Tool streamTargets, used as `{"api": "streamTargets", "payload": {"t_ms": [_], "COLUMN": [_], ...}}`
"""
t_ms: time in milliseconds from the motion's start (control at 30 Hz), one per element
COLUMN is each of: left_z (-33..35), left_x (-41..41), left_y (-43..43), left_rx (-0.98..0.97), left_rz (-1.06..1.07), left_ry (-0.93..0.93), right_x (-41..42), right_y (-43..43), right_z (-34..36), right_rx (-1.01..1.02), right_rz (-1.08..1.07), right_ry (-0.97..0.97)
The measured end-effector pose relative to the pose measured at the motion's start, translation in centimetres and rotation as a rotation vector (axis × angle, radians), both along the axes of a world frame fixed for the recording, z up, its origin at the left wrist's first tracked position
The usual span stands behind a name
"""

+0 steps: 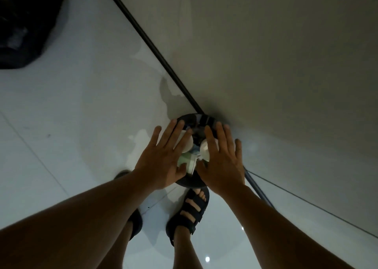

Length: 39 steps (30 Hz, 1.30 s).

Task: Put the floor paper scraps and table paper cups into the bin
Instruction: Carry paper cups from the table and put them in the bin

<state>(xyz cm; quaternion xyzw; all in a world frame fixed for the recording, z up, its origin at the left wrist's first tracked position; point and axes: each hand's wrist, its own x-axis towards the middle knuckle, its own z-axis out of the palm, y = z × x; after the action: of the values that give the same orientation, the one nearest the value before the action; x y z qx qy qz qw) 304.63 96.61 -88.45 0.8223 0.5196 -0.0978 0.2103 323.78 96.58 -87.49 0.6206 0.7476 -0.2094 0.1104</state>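
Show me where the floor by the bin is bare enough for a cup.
Bare floor lies left of the bin, between it and the black bag. Crowded: the bin mouth, packed with paper cups under the left hand and right hand; the wall closes its right side, sandalled feet its near side.

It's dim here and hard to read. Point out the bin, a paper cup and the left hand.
bin (191,184): head view, near rim.
paper cup (187,145): head view, white side wall.
left hand (161,156): head view, back of hand.
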Motion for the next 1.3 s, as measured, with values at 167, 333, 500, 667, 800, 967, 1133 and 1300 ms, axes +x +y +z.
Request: {"api": "streamTargets", "payload": {"t_ms": [167, 333, 500, 667, 800, 967, 1133, 1300], "left_z": [11.3, 23.5, 32.8, 40.3, 45.4, 50.5, 54.3, 56.6], "left_x": [-1.4, -1.8, -1.4, -0.5, 0.9, 5.8, 12.2, 15.8], "left_y": [-0.4, 0.7, 2.6, 2.3, 0.3, -4.4, -14.6, -29.6], "left_rx": [-0.082, -0.023, 0.015, 0.012, -0.02, -0.031, 0.039, 0.094], "left_rz": [0.109, 0.014, -0.101, -0.249, -0.289, -0.451, -0.758, -1.063], "left_ry": [0.041, 0.009, -0.033, -0.047, -0.091, -0.098, -0.138, -0.184], "right_x": [0.3, 0.8, 1.6, 0.6, -0.3, -0.4, -0.7, -3.3], "right_y": [-1.2, -4.0, -7.3, -10.7, -15.2, -23.5, -35.4, -51.1], "right_z": [10.5, 21.3, 31.3, 40.2, 45.4, 49.8, 52.6, 53.8], "right_rx": [-0.084, -0.092, -0.078, 0.021, 0.05, 0.097, 0.176, 0.228], "right_rz": [-0.089, -0.235, -0.349, -0.58, -0.781, -1.018, -1.322, -1.653], "right_ry": [-0.015, 0.003, -0.037, -0.079, -0.071, -0.079, -0.085, -0.084]}}
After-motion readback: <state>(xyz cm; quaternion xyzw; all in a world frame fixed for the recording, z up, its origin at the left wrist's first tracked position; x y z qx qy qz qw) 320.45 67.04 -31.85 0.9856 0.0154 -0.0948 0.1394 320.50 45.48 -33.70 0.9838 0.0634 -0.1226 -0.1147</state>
